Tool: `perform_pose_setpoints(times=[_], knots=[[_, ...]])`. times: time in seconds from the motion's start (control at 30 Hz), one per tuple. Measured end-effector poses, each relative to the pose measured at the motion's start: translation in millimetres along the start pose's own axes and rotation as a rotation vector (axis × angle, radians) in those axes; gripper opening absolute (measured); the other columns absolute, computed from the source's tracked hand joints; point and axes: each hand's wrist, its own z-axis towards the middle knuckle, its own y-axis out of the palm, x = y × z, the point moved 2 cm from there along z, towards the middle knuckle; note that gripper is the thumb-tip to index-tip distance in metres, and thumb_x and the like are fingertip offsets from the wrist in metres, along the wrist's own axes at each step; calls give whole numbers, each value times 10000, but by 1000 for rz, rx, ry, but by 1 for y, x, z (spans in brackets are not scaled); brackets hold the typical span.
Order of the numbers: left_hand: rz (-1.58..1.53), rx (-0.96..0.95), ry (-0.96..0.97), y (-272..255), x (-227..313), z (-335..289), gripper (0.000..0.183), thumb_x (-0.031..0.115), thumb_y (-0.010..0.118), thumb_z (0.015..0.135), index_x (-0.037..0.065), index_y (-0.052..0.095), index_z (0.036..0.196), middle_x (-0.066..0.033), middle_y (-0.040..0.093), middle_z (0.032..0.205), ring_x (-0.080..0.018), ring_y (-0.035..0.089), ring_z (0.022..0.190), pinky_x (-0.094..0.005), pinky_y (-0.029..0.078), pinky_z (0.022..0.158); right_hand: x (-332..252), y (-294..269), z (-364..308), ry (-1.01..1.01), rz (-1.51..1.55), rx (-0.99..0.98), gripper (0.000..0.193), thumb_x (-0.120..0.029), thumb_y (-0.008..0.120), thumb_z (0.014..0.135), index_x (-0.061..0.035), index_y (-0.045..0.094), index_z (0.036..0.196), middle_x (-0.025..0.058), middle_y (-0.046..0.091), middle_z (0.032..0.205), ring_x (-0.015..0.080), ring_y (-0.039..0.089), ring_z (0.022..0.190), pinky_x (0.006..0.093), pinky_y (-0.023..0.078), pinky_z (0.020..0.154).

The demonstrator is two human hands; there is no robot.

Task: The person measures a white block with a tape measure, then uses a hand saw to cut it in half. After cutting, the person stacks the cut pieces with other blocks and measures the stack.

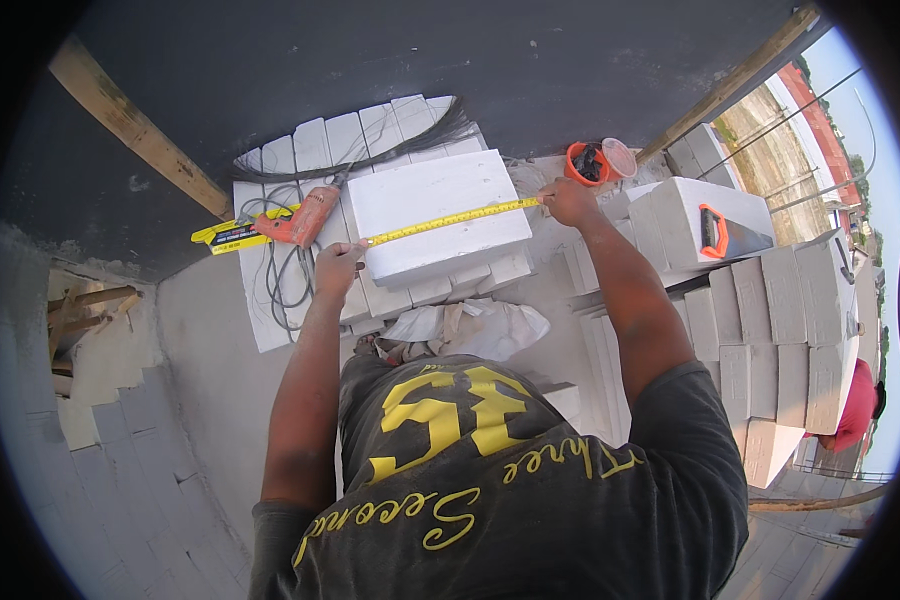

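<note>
A yellow tape measure [450,222] is stretched across the top of a large white block [425,192], running from its left edge to past its right edge. My left hand [338,268] pinches the tape's end at the block's left side. At the right side, my right hand [568,202] is closed around the other end; the tape's case is hidden by the fingers. A red power drill [310,215] lies just beyond my left hand, its grey cord [273,287] looped on the blocks beneath.
White blocks [270,325] lie in a row under the measured one. A bundle of dark wire [410,140] rests behind it. An orange-handled saw [715,232] leans on a block at right, near an orange bucket [587,163]. Stacked blocks [770,300] stand right; wooden props [135,125] slant left.
</note>
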Motion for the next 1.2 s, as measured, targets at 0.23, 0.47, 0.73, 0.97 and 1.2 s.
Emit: perform_pose_setpoints(times=[0.23,0.47,0.73,0.97,1.2], knots=[[-406,-398,-292,15,-9,-13,815,601,588,885,97,342,1476,-143,452,1420,-316,414,1315,-528,318,1068,-1,0,-5,-22,22,47,255,-342,604,920,-201,739,1084,131,660,1024,312,636,1000,448,495,874],[-586,-369,-173,49,-27,3,761,565,558,933,47,371,1459,-106,467,1438,-223,405,1346,-423,258,1128,-6,-1,-4,-37,2,71,248,-328,607,919,-192,743,1076,133,649,1004,313,634,985,444,492,870],[-580,-371,-115,54,-24,2,770,573,510,953,3,368,1450,-133,451,1453,-231,388,1357,-372,236,1135,2,4,2,-40,21,96,221,-287,627,903,-167,751,1041,138,649,1015,318,638,970,444,495,865],[-584,-369,-147,51,-12,-6,752,573,503,955,24,375,1452,-126,460,1446,-229,395,1350,-376,236,1134,0,2,3,-32,10,127,223,-304,637,905,-158,754,1026,138,649,994,321,639,963,446,495,859],[-605,-400,-121,54,-11,-5,737,557,502,962,18,374,1450,-128,456,1446,-233,391,1351,-374,237,1134,8,4,8,-56,-8,75,232,-334,595,920,-226,742,1062,144,649,1051,333,636,1019,452,499,884]])
